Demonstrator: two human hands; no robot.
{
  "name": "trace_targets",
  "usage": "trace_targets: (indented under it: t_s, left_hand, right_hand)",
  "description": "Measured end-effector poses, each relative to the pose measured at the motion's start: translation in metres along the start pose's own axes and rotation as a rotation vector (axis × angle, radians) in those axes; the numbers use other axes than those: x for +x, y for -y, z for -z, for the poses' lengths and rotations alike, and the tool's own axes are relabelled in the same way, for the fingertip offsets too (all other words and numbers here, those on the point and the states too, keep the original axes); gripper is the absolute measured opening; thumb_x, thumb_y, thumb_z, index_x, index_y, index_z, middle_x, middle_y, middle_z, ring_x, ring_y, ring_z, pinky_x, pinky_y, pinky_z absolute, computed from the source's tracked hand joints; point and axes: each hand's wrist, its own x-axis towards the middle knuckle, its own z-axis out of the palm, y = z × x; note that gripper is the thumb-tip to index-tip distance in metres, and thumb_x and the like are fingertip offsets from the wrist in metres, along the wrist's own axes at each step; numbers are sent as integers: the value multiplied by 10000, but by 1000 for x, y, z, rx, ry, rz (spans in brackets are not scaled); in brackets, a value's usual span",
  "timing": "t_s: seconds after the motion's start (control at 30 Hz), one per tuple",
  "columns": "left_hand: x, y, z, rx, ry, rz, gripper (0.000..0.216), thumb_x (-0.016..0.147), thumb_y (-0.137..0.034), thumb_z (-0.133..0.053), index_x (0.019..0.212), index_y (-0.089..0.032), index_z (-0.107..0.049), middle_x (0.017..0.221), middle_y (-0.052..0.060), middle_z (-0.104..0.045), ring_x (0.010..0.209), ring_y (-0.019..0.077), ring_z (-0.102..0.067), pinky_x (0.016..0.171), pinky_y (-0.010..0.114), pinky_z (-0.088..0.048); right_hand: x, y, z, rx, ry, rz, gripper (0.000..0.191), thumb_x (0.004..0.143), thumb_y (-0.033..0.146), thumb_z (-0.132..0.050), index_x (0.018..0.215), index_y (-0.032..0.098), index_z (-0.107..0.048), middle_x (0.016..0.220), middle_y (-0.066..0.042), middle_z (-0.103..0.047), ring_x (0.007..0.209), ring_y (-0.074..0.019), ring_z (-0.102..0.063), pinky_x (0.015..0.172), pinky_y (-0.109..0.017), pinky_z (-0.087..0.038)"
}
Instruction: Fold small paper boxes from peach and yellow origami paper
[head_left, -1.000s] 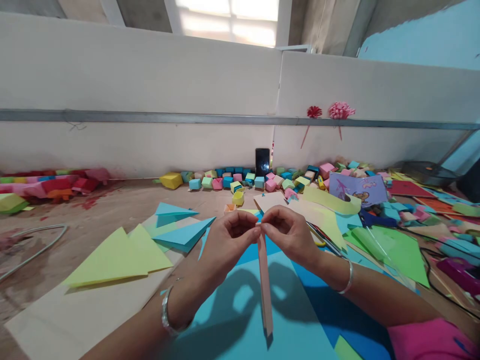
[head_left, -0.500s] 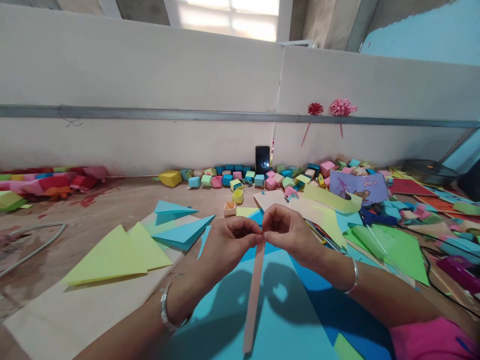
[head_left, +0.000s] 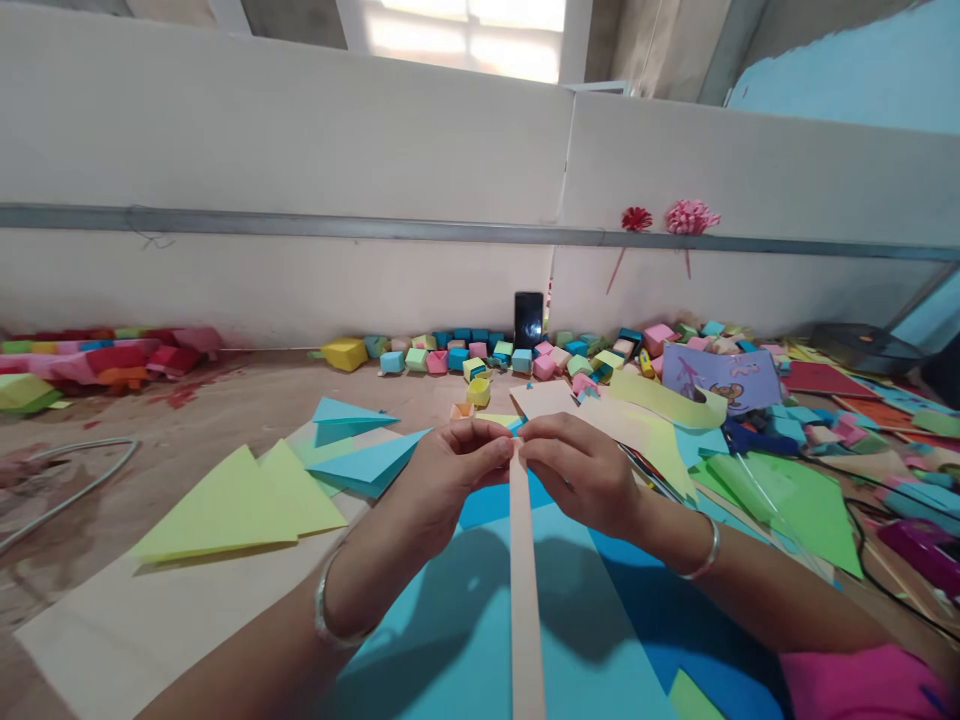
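Both of my hands pinch the top end of a long, narrow pale pink paper strip (head_left: 523, 590). My left hand (head_left: 454, 475) holds it from the left and my right hand (head_left: 577, 470) from the right, fingertips meeting. The strip hangs down toward me over a large light blue sheet (head_left: 450, 640) on the table. Each wrist wears a silver bangle.
Folded yellow-green triangles (head_left: 232, 510) and blue triangles (head_left: 360, 455) lie at the left. A row of small coloured paper boxes (head_left: 480, 355) and a dark phone (head_left: 528, 318) stand by the white wall. Green sheets (head_left: 787, 500), cables and scraps crowd the right side.
The strip's free lower end swung left and then back to hang straight toward me. My hands stayed together on its top end and rose slightly.
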Motion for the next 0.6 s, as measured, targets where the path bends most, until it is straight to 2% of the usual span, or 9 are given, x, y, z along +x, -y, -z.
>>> trace_targets:
  t_s: [0.1, 0.3, 0.37, 0.47, 0.6]
  left_hand:
    - [0, 2, 1, -28, 20, 2, 212, 648, -295, -847, 735, -153, -715, 712, 0, -654, 660, 97, -612, 645, 203, -538]
    - [2, 7, -1, -30, 65, -30, 181, 706, -309, -817, 771, -157, -744, 783, 15, -682, 707, 103, -639, 694, 210, -550]
    - [2, 8, -1, -34, 69, -35, 174, 712, -310, -813, 775, -162, -751, 779, 13, -684, 700, 98, -635, 693, 209, -549]
    - [2, 9, -2, -23, 81, -41, 156, 727, -309, -803, 785, -170, -760, 788, 11, -692, 703, 94, -633, 703, 211, -549]
    - [2, 9, -3, -17, 74, -79, 142, 739, -307, -791, 808, -186, -764, 805, 13, -714, 713, 107, -643, 732, 243, -559]
  right_hand:
    - [-3, 0, -4, 89, -27, -129, 144, 853, 84, -563, 912, 189, -642, 923, -87, -683, 881, -174, -645, 787, -318, -553]
    - [-5, 2, -15, 481, -116, -657, 23, 790, 168, -631, 780, 187, -638, 772, -16, -665, 703, -135, -641, 652, -256, -550]
    - [-4, 4, -17, 596, -143, -781, 48, 760, 203, -666, 745, 182, -626, 735, -7, -664, 670, -130, -638, 633, -250, -549]
    - [-3, 5, -19, 661, -178, -887, 88, 719, 224, -707, 731, 179, -632, 729, -6, -675, 661, -126, -634, 634, -247, -543]
    - [-3, 5, -20, 715, -204, -940, 108, 706, 239, -726, 746, 185, -641, 733, -2, -683, 664, -126, -640, 653, -260, -549]
